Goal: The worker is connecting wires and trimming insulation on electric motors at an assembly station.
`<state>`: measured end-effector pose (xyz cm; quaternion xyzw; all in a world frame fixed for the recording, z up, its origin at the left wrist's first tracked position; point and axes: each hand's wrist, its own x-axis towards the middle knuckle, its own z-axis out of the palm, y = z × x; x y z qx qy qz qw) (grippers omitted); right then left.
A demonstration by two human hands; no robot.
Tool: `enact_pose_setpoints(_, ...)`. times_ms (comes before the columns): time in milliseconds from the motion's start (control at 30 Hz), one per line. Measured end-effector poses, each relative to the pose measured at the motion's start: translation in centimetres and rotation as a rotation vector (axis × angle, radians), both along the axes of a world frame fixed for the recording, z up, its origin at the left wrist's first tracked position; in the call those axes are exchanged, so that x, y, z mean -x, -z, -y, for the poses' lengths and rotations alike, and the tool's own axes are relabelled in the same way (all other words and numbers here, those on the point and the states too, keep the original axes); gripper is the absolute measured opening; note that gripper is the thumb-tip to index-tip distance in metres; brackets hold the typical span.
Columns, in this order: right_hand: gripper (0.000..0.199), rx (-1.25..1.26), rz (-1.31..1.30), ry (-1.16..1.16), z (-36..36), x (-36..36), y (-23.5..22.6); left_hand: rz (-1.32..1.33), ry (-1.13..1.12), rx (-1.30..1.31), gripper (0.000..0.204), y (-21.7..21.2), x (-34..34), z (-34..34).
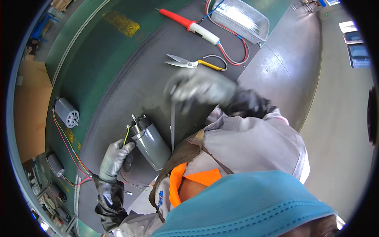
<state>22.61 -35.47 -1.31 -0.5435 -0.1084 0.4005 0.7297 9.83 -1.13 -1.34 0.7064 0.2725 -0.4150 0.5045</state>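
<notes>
A grey cylindrical electric motor point(150, 146) lies tilted on the dark mat in front of me, its shaft end pointing away. At its left side is my left hand point(117, 157) in a grey glove, fingers curled closed around thin wires; a yellow-green wire point(126, 135) runs from the motor's top to it. My gloved right hand point(203, 87) is above the mat, right of the motor, smeared by motion. A long thin grey strip point(172, 124) reaches from its blurred fingertips toward my apron; whether the fingers grip it is unclear. Beyond that hand lie yellow-handled scissors point(193, 64).
A red and white pen-shaped tool point(189, 26) with a cable lies farther off, beside a metal tray point(241, 19). More motors point(67, 112) with coloured wires rest on the green surface at left, near a cardboard box point(33, 106). The dark mat point(130, 87) curves across the bench.
</notes>
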Motion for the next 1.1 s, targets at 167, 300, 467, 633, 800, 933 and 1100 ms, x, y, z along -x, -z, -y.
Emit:
enact_pose_setpoints(167, 0.023, 0.099, 0.35, -0.284, -9.5, 6.7, 6.3, 0.147, -0.034, 0.13, 0.044, -0.7, 2.0, -1.2)
enact_pose_setpoints(300, 0.029, -0.078, 1.371, -0.158, -11.4, 6.5, 8.9, 0.131, -0.009, 0.121, 0.061, -1.3, 3.1, -2.0)
enact_pose_setpoints(467, 0.03, 0.017, 1.589, -0.086, -13.4, 8.3, 6.7, 0.7, -0.496, 0.028, 0.049, 3.3, 8.1, -0.1)
enact_pose_setpoints(633, 0.028, 0.029, 1.301, -0.076, -13.6, 8.8, 6.5, 0.552, -0.723, 0.768, 0.037, 6.9, 7.8, -2.3)
enact_pose_setpoints(800, 0.024, -0.005, 0.181, -0.031, -14.1, 6.5, 4.7, 0.541, -0.792, 0.188, 0.024, 3.6, 5.7, 2.9)
enact_pose_setpoints(933, 0.037, -0.096, -0.063, 0.017, -14.4, 5.6, 5.0, 0.656, -0.76, 0.022, 0.024, 4.1, 5.4, 4.2)
enact_pose_setpoints(1100, 0.045, -0.096, -0.056, -0.008, -14.5, 4.7, 5.8, 0.75, -0.738, 0.077, 0.023, 4.5, 5.1, 4.3)
